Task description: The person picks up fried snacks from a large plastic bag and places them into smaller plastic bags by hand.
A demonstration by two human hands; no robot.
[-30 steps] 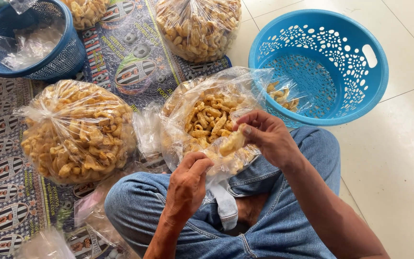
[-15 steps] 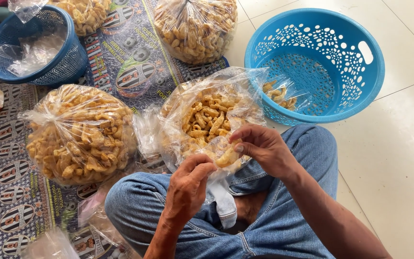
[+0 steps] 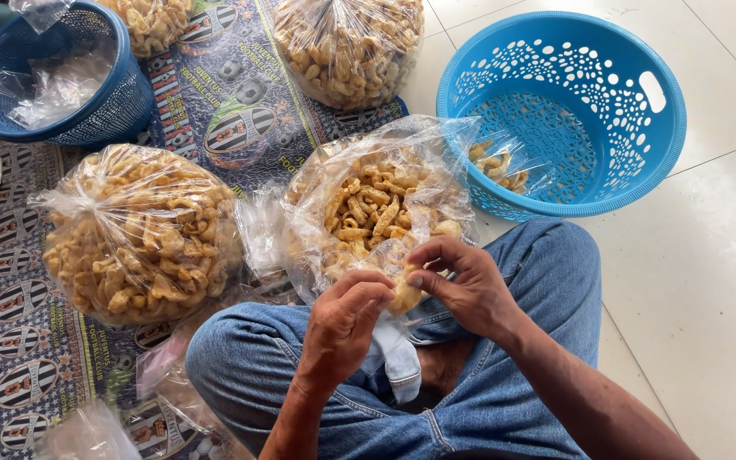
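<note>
The person sat cross-legged on the floor, and both hands met at a small clear bag of fried crackers [image 3: 404,294] in the lap, just below the big open bag [image 3: 376,213]. The left hand [image 3: 347,319] and the right hand [image 3: 466,285] were pinching its plastic — the filling step, it seemed. The next move probably called for a firm, steady pinch on the thin film.

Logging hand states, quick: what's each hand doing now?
Left hand: closed, pinching the small snack bag.
Right hand: closed, pinching the same bag.
</note>
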